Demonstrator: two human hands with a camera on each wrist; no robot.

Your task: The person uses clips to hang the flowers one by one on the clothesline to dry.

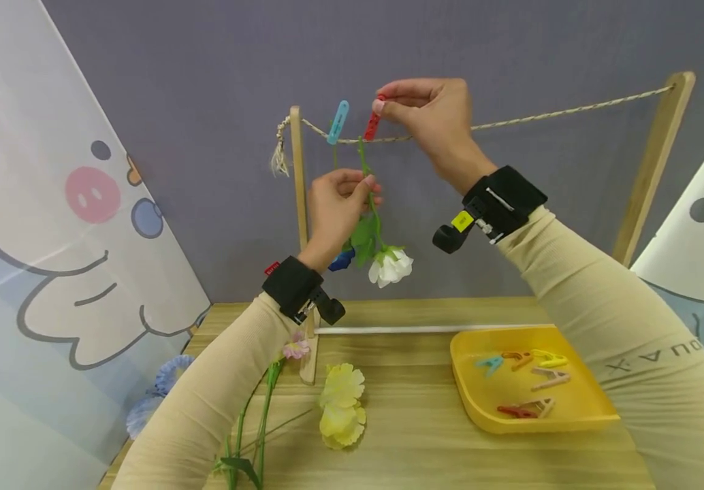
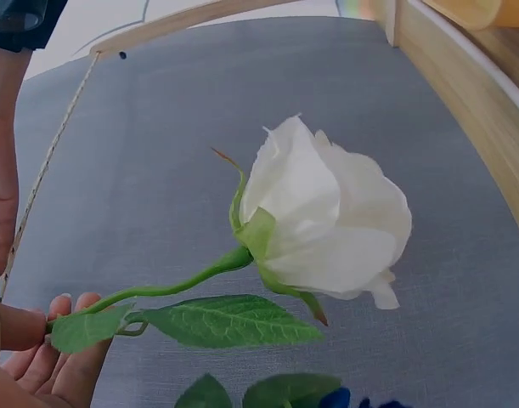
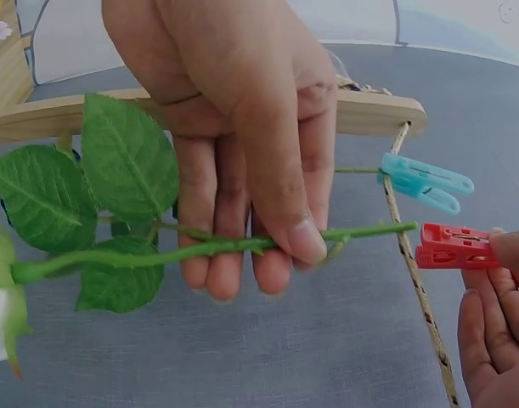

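- Two clothespins sat on the rope: one blue clip [image 1: 338,122] and one red clip [image 1: 373,125].
- Six clothespins lay in the single yellow tray [image 1: 579,408].
- Two flowers hung from the rope [image 1: 566,112]: a white rose [image 1: 391,267] and a blue flower [image 1: 341,259].
- Two flowers lay on the wooden table [image 1: 450,449], a yellow flower [image 1: 342,407] and a pink flower [image 1: 296,349], plus one blue bloom [image 1: 165,381] at its left edge.
- Two hands were up.
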